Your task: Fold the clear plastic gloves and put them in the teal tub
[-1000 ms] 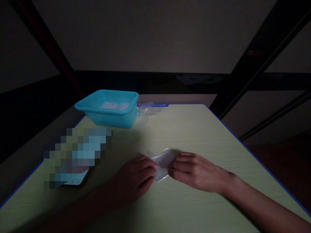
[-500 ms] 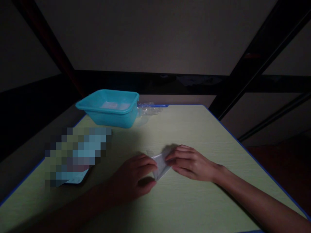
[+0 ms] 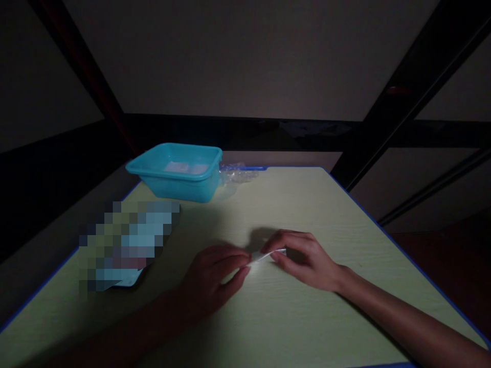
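Note:
A small, thin whitish packet [image 3: 258,257], partly see-through, spans the gap between my two hands over the table. My left hand [image 3: 215,276] pinches its left end between thumb and fingertips. At the other end, my right hand [image 3: 305,258] has it between the thumb and bent fingers, with a corner poking out past the thumb. The packet is tilted almost edge-on to me, and a bright patch shows on the tabletop just below it. What it contains, if anything, cannot be made out.
A turquoise plastic basin [image 3: 180,188] with pale flat pieces [image 3: 176,167] inside stands at the back left. Crumpled clear plastic [image 3: 240,175] lies beside it. A pixelated, phone-like object [image 3: 132,278] rests at the left. The pale table [image 3: 307,317] has blue edging.
The packet has turned from lying nearly flat to almost edge-on, lifted between my hands. Both hands have closed into pinches on its ends. The view has shifted slightly.

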`<state>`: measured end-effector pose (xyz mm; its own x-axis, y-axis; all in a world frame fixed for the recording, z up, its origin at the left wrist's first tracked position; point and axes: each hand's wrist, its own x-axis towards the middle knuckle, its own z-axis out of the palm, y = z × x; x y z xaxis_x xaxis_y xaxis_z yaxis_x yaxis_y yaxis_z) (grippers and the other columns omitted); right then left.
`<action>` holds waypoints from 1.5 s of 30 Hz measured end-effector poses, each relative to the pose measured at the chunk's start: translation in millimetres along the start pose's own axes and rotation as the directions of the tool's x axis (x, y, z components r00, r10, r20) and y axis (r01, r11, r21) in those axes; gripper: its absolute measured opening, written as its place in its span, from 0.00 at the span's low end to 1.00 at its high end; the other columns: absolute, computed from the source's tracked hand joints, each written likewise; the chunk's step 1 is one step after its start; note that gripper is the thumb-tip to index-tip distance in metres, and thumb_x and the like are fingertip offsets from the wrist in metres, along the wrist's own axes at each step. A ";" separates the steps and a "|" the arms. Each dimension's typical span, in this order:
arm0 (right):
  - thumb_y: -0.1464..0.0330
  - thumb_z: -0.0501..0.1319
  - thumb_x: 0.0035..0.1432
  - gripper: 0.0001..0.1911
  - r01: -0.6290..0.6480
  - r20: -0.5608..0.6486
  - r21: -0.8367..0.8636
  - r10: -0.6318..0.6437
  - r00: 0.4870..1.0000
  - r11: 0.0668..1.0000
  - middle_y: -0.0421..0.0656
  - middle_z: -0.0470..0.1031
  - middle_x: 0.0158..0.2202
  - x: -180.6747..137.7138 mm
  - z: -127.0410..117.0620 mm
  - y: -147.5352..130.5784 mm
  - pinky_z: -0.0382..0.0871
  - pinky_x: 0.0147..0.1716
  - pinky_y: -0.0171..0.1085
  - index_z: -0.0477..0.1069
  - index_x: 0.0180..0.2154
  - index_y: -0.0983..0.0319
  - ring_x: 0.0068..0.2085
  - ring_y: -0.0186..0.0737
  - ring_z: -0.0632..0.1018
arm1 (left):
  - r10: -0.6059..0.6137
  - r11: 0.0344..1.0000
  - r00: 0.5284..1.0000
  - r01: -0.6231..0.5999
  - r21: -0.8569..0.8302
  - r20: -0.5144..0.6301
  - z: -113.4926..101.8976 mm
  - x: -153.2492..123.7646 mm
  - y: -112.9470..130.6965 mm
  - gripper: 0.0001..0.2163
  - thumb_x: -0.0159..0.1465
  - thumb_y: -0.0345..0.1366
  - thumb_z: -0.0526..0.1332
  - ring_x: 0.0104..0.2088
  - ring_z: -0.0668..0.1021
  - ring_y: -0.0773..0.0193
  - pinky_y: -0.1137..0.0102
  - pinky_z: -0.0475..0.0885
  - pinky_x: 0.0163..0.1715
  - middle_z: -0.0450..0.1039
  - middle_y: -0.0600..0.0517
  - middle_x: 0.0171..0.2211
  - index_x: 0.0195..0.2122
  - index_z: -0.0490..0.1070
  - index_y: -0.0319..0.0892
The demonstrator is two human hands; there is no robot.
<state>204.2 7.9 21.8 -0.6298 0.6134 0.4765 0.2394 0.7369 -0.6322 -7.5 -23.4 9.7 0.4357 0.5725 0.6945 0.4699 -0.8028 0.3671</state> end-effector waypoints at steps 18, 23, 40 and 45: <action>0.58 0.63 0.50 0.15 -0.434 -0.015 0.662 0.590 0.807 0.611 0.34 0.64 0.17 4.9 17.1 -8.8 0.52 0.15 0.28 0.65 0.26 0.63 0.17 0.26 0.62 | -0.719 0.462 0.674 0.645 -0.608 0.169 5.5 6.4 8.0 0.11 0.56 0.38 0.60 0.20 0.75 0.68 0.77 0.70 0.20 0.73 0.56 0.19 0.39 0.70 0.38; 0.58 0.63 0.50 0.15 -0.459 -0.031 0.663 0.634 0.772 0.591 0.32 0.61 0.15 5.1 16.9 -5.3 0.50 0.15 0.27 0.65 0.27 0.64 0.16 0.26 0.60 | -0.641 0.494 0.720 0.653 -0.574 0.266 1.7 3.1 5.4 0.15 0.57 0.38 0.60 0.35 0.79 0.61 0.71 0.74 0.34 0.79 0.51 0.32 0.45 0.73 0.40; 0.71 0.62 0.50 0.06 -0.389 0.062 0.614 0.449 0.891 0.687 0.36 0.63 0.24 2.8 17.2 -2.6 0.54 0.20 0.29 0.64 0.28 0.62 0.24 0.28 0.62 | -0.831 0.354 0.513 0.786 -0.507 0.215 4.9 11.2 4.9 0.09 0.44 0.34 0.63 0.21 0.76 0.65 0.75 0.69 0.21 0.78 0.52 0.22 0.27 0.80 0.41; 0.74 0.64 0.45 0.07 -0.465 0.116 0.599 0.504 0.856 0.652 0.36 0.66 0.24 2.2 18.0 0.7 0.58 0.21 0.30 0.70 0.31 0.63 0.24 0.28 0.64 | -0.847 0.298 0.472 0.801 -0.520 0.243 5.4 12.6 5.3 0.09 0.43 0.32 0.64 0.17 0.72 0.69 0.76 0.66 0.18 0.75 0.55 0.17 0.26 0.80 0.41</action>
<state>189.7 4.6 11.4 -0.5045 0.8632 0.0185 0.0065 0.0253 -0.9997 4.6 -19.5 17.0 -0.0057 0.9911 -0.1332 0.0897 0.1332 0.9870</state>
